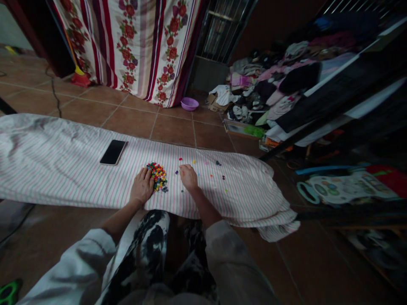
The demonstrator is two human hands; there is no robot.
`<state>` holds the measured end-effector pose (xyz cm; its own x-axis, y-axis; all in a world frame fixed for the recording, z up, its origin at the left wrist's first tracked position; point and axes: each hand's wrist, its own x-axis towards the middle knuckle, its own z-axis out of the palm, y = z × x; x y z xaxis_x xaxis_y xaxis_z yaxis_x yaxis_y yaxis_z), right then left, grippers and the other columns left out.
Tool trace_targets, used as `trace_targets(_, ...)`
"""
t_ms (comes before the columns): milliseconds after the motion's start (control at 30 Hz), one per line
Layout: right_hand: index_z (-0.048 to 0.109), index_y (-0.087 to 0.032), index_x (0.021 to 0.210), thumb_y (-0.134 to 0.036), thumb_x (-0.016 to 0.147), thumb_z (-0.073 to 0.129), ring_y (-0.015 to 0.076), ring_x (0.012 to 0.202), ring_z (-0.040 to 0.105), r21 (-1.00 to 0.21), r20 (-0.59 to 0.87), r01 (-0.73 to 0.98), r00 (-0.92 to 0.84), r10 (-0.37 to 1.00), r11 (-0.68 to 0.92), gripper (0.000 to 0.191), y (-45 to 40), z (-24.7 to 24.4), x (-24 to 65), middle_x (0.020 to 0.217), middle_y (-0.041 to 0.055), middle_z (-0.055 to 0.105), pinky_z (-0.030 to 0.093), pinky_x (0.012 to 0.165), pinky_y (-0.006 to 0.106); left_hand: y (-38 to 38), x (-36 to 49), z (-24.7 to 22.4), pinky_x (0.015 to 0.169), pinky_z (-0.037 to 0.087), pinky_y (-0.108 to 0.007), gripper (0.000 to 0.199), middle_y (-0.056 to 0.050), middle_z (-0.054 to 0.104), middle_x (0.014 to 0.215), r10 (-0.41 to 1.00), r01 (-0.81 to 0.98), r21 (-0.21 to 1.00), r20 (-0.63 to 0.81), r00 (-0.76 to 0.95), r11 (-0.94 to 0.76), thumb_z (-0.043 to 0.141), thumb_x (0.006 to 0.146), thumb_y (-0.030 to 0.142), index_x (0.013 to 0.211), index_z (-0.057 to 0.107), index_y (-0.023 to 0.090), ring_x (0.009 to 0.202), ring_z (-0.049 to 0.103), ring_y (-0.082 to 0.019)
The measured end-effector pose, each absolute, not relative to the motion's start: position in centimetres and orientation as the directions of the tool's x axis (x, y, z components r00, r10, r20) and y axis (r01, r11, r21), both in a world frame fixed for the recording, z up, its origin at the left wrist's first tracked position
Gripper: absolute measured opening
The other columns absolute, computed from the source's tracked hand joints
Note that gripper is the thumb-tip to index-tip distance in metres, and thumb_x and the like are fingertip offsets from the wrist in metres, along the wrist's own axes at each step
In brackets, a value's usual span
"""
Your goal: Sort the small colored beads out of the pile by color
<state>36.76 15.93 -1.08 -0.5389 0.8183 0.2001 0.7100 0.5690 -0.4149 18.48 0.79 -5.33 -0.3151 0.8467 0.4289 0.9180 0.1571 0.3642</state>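
A pile of small multicoloured pieces [159,174] lies on the striped cloth [79,178]. My left hand [142,185] rests flat at the pile's left edge, fingers stretched and touching it. To the right of the pile, my right hand [188,176] is closed, its fingertips pinched just above the cloth; what they hold, if anything, is too small to name. Near it lie a red piece [180,159], a yellow piece [194,162] and a dark blue piece [177,172]. Farther right are dark pieces [218,163], an orange piece [211,176] and several other small bits.
A phone [113,152] lies on the cloth left of the pile. Beyond the cloth, a purple basin [189,104] stands on the tiled floor by a floral curtain [143,46]. Heaped clothes [273,84] and a dark bar are at the right.
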Motion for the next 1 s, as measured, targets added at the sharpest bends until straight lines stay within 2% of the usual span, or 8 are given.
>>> trace_targets(167,0.069,-0.018,0.105,-0.014,0.088,0.043,0.0181,0.096,0.06,-0.486,0.274,0.762,-0.332,0.903,0.428,0.031,18.1,-1.0,41.0,0.104,0.0086,0.066,0.045,0.089,0.028,0.6,18.4,-4.9,0.111,0.036,-0.05,0.048,-0.017,0.054,0.138,0.859,0.936,0.324,0.431,-0.275,0.137,0.027,0.095,0.031,0.13,0.052,0.009,0.139,0.037,-0.03)
trace_targets(367,0.071,-0.016,0.092,-0.015,0.081,0.044,0.0184,0.086,0.059,-0.489,0.36,0.825,-0.106,0.927,0.284,0.03,19.7,-2.3,48.3,0.088,0.0074,0.069,0.045,0.081,0.027,0.5,18.5,-4.7,0.109,0.037,-0.049,0.05,-0.022,0.051,0.139,0.86,0.94,0.303,0.426,-0.28,0.156,0.026,0.095,0.031,0.128,0.052,0.004,0.137,0.038,-0.031)
trace_targets(567,0.072,-0.016,0.09,-0.016,0.078,0.042,0.0183,0.082,0.059,-0.519,0.355,0.841,0.046,0.934,0.156,0.032,19.4,-3.0,52.8,0.087,0.0076,0.069,0.045,0.078,0.026,0.4,18.2,-5.2,0.11,0.034,-0.053,0.046,-0.02,0.055,0.134,0.862,0.954,0.291,0.46,-0.211,0.079,0.025,0.094,0.028,0.124,0.053,0.008,0.139,0.034,-0.031)
trace_targets(867,0.071,-0.015,0.098,-0.015,0.081,0.038,0.0174,0.086,0.06,-0.507,0.304,0.856,0.069,0.95,0.1,0.037,19.7,-2.7,54.1,0.092,0.008,0.069,0.045,0.079,0.024,0.1,17.4,-5.5,0.109,0.034,-0.055,0.032,-0.02,0.056,0.131,0.871,0.985,0.172,0.485,-0.081,-0.005,0.033,0.09,0.023,0.1,0.061,0.011,0.14,0.031,-0.033)
trace_targets(1000,0.071,-0.014,0.102,-0.016,0.084,0.04,0.0181,0.089,0.06,-0.461,0.283,0.875,-0.014,0.959,0.149,0.036,20.0,-2.1,53.9,0.096,0.0094,0.069,0.045,0.08,0.025,0.0,17.1,-5.8,0.109,0.033,-0.055,0.028,-0.023,0.053,0.132,0.873,0.993,0.114,0.486,-0.035,-0.023,0.038,0.088,0.023,0.097,0.062,0.01,0.141,0.028,-0.035)
